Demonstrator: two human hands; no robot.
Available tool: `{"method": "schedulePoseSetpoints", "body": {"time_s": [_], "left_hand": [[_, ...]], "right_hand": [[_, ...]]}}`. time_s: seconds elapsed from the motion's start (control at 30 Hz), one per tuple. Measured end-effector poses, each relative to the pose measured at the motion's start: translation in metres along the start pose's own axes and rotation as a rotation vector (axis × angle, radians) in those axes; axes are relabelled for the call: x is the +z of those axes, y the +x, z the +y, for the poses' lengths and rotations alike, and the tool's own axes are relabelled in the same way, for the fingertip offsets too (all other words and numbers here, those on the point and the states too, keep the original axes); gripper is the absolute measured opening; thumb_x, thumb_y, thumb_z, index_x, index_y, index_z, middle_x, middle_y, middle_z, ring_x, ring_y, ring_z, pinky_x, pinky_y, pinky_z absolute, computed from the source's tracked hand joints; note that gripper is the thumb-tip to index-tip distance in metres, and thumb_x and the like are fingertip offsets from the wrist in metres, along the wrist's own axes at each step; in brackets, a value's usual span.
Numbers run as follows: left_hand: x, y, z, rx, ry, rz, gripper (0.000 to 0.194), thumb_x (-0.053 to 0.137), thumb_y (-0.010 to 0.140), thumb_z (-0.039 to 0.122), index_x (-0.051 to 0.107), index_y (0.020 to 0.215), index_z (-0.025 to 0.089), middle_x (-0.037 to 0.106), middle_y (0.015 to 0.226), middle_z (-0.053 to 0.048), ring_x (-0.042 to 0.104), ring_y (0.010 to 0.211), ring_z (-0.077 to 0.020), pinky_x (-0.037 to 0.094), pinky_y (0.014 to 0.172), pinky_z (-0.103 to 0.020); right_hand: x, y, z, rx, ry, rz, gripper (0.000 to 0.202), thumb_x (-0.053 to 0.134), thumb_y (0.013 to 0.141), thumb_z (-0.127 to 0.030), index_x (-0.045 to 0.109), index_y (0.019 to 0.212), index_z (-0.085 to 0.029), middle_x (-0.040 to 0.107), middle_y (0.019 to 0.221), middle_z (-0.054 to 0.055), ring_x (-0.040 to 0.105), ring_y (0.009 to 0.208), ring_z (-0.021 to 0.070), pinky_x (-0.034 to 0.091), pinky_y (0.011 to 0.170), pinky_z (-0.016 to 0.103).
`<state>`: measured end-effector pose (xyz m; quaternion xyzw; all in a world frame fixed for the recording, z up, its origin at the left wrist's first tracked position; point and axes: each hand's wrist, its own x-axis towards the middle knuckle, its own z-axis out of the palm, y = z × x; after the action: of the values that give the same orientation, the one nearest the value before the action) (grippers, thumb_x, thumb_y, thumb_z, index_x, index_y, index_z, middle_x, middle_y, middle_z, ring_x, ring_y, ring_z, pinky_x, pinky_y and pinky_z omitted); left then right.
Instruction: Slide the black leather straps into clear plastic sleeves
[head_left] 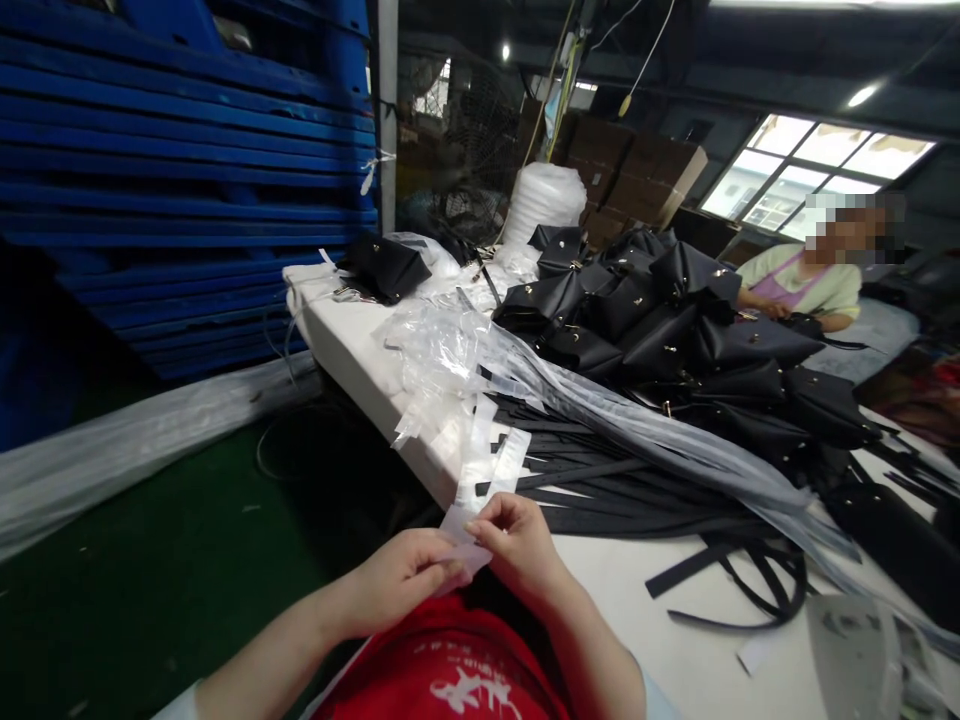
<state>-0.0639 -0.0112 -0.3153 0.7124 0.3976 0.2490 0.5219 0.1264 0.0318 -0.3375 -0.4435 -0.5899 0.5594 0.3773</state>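
My left hand (409,578) is closed on a small translucent plastic sleeve (474,556), thumb on top. My right hand (519,540) pinches the same sleeve at its upper edge. Both hands are close together, just above my red apron (457,665) at the table's front edge. Just beyond them, white plastic strips (507,462) cover the ends of several black straps (600,490), which lie side by side on the table. Whether a strap end is inside the held sleeve is hidden by my fingers.
Black bags (664,340) with metal fittings are heaped across the white table (600,590). Long plastic-wrapped strips (637,420) cross the straps, near loose clear film (442,340). A loose black strap (750,615) curls at right. Blue pallets (225,130) stand left; a co-worker (802,275) is at far right.
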Motion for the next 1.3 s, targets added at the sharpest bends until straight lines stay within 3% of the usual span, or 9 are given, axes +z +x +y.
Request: {"method": "schedulePoseSetpoints", "body": {"time_s": [0.17,0.37,0.57,0.7,0.87,0.93,1.07,1.17,1.3], "left_hand": [[0.004,0.004,0.012,0.01,-0.004,-0.04,0.044,0.042,0.095,0.047,0.073,0.086,0.017,0.068,0.083,-0.004,0.059,0.079,-0.0167,0.045,0.075,-0.023],[0.005,0.004,0.03,-0.015,0.002,-0.104,0.05,0.041,0.094,0.052,0.071,0.073,0.017,0.063,0.071,-0.002,0.053,0.067,-0.015,0.043,0.069,-0.023],[0.012,0.006,0.036,-0.039,-0.01,-0.111,0.043,0.044,0.093,0.052,0.075,0.088,0.024,0.069,0.091,-0.004,0.059,0.083,-0.0204,0.046,0.082,-0.028],[0.022,0.014,0.027,-0.067,-0.013,-0.094,0.043,0.045,0.091,0.051,0.075,0.082,0.02,0.069,0.091,-0.006,0.06,0.083,-0.0208,0.048,0.08,-0.029],[0.03,0.028,0.015,-0.114,0.052,0.084,0.041,0.046,0.091,0.045,0.071,0.078,0.015,0.067,0.078,-0.006,0.059,0.073,-0.0174,0.046,0.072,-0.026],[0.03,0.033,0.012,-0.113,0.096,0.119,0.04,0.046,0.091,0.042,0.07,0.074,0.015,0.066,0.077,-0.005,0.058,0.073,-0.0167,0.046,0.073,-0.026],[0.031,0.038,0.014,-0.086,0.128,0.08,0.034,0.046,0.089,0.037,0.069,0.075,0.016,0.066,0.078,-0.004,0.058,0.073,-0.017,0.046,0.072,-0.026],[0.037,0.041,0.02,-0.073,0.148,0.019,0.034,0.046,0.09,0.038,0.068,0.075,0.016,0.066,0.078,-0.004,0.059,0.073,-0.0178,0.046,0.071,-0.026],[0.05,0.049,0.02,-0.085,0.077,-0.063,0.031,0.052,0.089,0.043,0.069,0.083,0.018,0.07,0.085,-0.005,0.063,0.079,-0.0206,0.049,0.075,-0.027]], "right_hand": [[-0.011,-0.005,0.001,-0.048,0.03,-0.056,0.032,0.076,0.071,-0.038,0.057,0.061,-0.015,0.056,0.057,-0.002,0.043,0.052,0.0084,0.033,0.051,0.021],[-0.02,-0.005,-0.001,-0.145,0.049,-0.256,0.025,0.075,0.074,-0.04,0.071,0.076,-0.016,0.063,0.072,0.002,0.054,0.067,0.0125,0.041,0.063,0.024],[-0.014,-0.009,0.003,-0.108,0.022,-0.147,0.037,0.08,0.065,-0.044,0.059,0.055,-0.016,0.055,0.056,-0.002,0.042,0.051,0.0083,0.031,0.048,0.02],[-0.016,-0.01,0.007,-0.073,0.038,-0.049,0.039,0.08,0.063,-0.042,0.054,0.053,-0.016,0.049,0.05,-0.005,0.036,0.048,0.0071,0.027,0.046,0.02],[-0.039,-0.019,-0.003,-0.212,-0.099,0.142,0.023,0.063,0.081,-0.039,0.068,0.083,-0.017,0.063,0.076,0.002,0.052,0.067,0.0131,0.041,0.063,0.025],[-0.048,-0.027,-0.009,-0.283,-0.122,0.126,0.027,0.059,0.085,-0.04,0.069,0.094,-0.017,0.064,0.085,0.004,0.055,0.073,0.0148,0.042,0.067,0.026],[-0.052,-0.041,-0.017,-0.298,-0.186,-0.011,0.019,0.068,0.079,-0.036,0.071,0.087,-0.019,0.062,0.075,0.002,0.053,0.066,0.0131,0.04,0.062,0.025],[-0.048,-0.044,-0.012,-0.249,-0.154,0.05,0.019,0.066,0.079,-0.03,0.065,0.064,-0.018,0.058,0.062,-0.001,0.05,0.059,0.011,0.037,0.057,0.023],[-0.05,-0.048,-0.002,-0.235,-0.065,0.086,0.031,0.071,0.075,-0.039,0.058,0.058,-0.018,0.057,0.06,-0.002,0.049,0.056,0.0095,0.036,0.054,0.021]]}}
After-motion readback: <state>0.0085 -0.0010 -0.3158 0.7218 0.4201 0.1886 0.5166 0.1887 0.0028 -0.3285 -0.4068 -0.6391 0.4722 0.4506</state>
